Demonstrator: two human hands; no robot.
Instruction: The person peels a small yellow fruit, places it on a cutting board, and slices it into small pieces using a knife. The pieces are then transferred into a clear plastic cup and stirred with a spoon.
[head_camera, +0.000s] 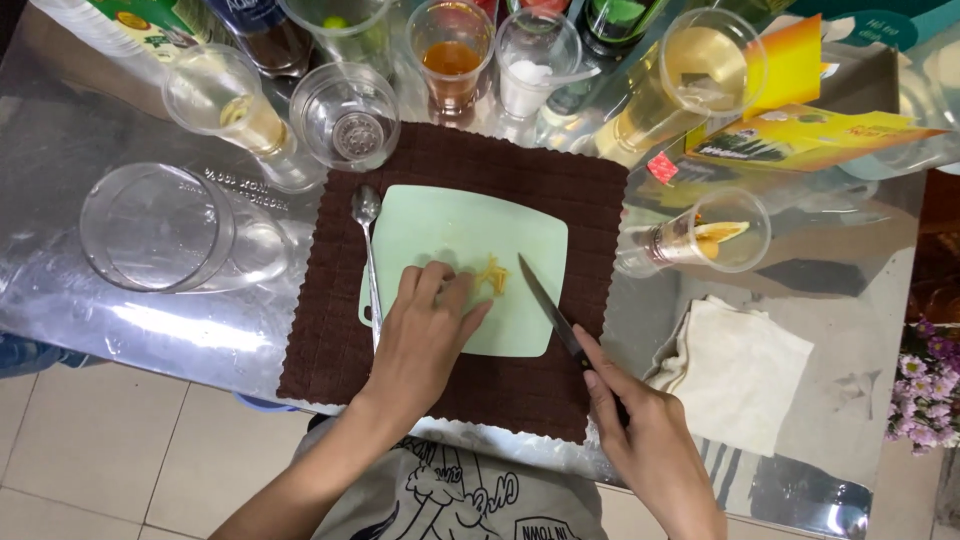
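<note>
**Hands at a green cutting board, knife beside a yellow peel**

The left hand (425, 335) lies palm down on the pale green cutting board (440, 225), fingers loosely curled, their tips touching or just beside a small yellow strip of peel (492, 275) near the board's middle. It grips nothing. The right hand (640, 435) is closed around the dark handle of a kitchen knife (540, 295), index finger stretched along the handle; the blade slants up and left over the board, its tip just right of the peel. Whether the edge touches the board cannot be told.

The board sits on a dark brown waffle-textured cloth (330, 340) spread over a glossy table (120, 330). A metal spoon (367, 225) lies along the board's left edge, bowl upward, handle running under the left hand's side.

Left of the cloth a large clear measuring cup (160, 230) lies on its side. Behind the cloth stands a row of clear plastic cups, one holding amber liquid (451, 60), one with white powder (527, 75). To the right, a cup with a yellow fruit wedge (705, 240) lies tipped over, and a folded white cloth (735, 370) rests near the right hand. A yellow carton (800, 135) lies at the far right.
</note>
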